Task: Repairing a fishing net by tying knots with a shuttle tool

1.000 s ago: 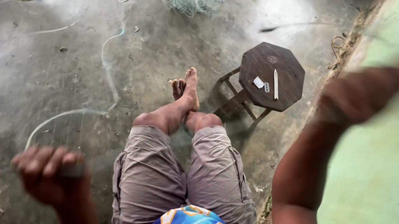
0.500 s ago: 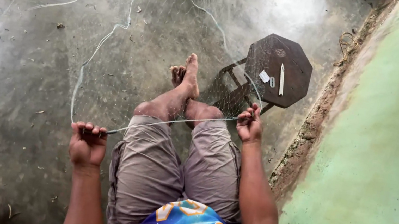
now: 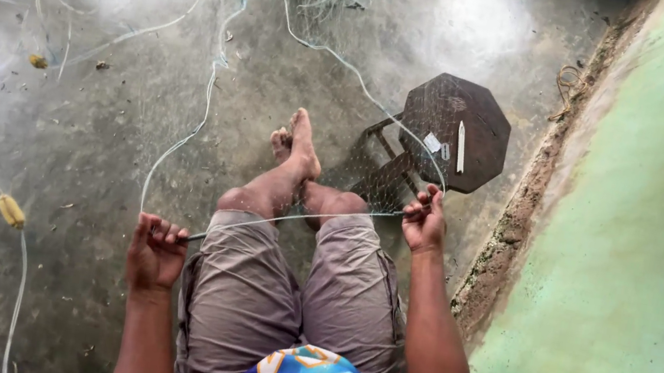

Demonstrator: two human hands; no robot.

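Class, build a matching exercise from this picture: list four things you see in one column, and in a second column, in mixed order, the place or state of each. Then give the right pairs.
Things:
1. left hand
2. right hand
3. octagonal stool
4. yellow float

Places or states:
A. on the floor at the far left, threaded on a pale line
B. gripping the line's end beside the stool
C. dark, with small pale items lying on top
D. closed on the line's end by the thigh

The taut line runs across the lap between both hands.

Pairs: 1-D, 2-B, 3-C, 4-A
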